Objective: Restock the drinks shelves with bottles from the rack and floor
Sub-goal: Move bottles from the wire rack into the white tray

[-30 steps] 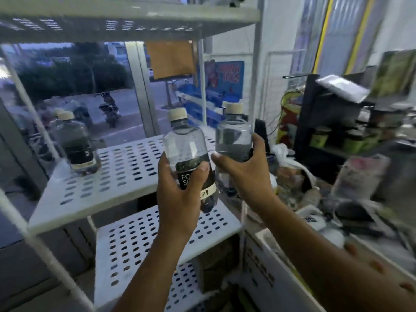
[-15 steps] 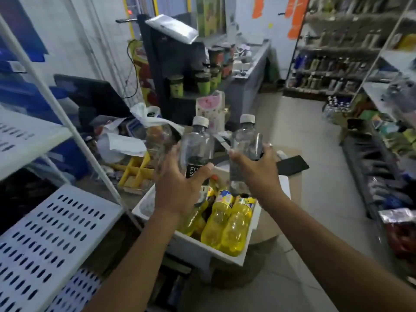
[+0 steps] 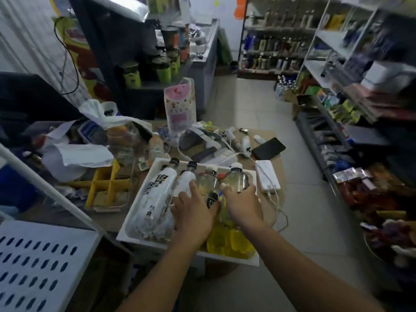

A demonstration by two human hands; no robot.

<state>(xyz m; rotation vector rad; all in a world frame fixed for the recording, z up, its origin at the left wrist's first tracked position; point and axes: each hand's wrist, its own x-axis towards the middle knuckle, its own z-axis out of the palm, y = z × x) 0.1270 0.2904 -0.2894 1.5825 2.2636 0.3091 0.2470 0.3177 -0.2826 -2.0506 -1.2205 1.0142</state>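
Observation:
A white tray sits on a cluttered table and holds two white bottles with black caps, several yellow bottles and clear ones. My left hand is down in the tray, wrapped around a clear bottle with a black label. Beside it, my right hand grips a second clear bottle with a pale cap, which rests low at the tray's right side. Both bottles' lower halves are hidden by my hands.
A white perforated rack shelf is at lower left, its post slanting up. A phone, power bank, yellow divider and papers crowd the table. Stocked shelves line the right of the tiled aisle.
The view swung right from the white rack to the table. Both hands carried their clear bottles along and lowered them from chest height into the white tray.

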